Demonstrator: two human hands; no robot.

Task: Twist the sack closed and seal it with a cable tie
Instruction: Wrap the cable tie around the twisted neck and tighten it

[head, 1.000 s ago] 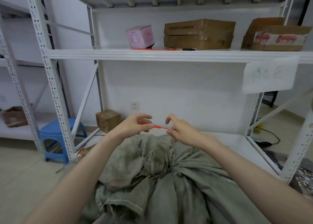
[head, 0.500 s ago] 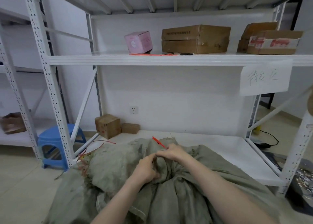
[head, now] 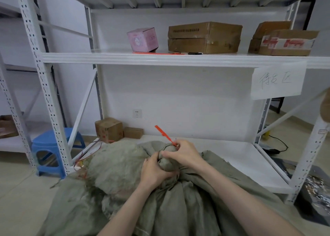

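The grey-green sack [head: 116, 164] fills the foreground, slumped on the floor and over the front edge of the rack's lower shelf [head: 241, 160]. Its mouth is gathered into a thick bunched neck in the middle. The left hand [head: 153, 173] is clamped round that neck from below. The right hand [head: 184, 155] sits on top of the bunch, fingers curled, pinching the orange cable tie [head: 163, 135], whose free end sticks up and to the left. Whether the tie goes round the neck cannot be seen behind the fingers.

Loose red strings [head: 85, 157] lie at the sack's left edge. The perforated rack upright [head: 44, 86] stands just beyond them, and a blue stool [head: 51, 146] is behind it. Two cardboard boxes [head: 109, 129] sit by the wall under a socket [head: 137, 113]. On the upper shelf [head: 178, 59] are a pink box [head: 142, 39], brown cartons [head: 204, 37] and more orange ties [head: 157, 53]; a handwritten paper sign [head: 277, 82] hangs from its edge.
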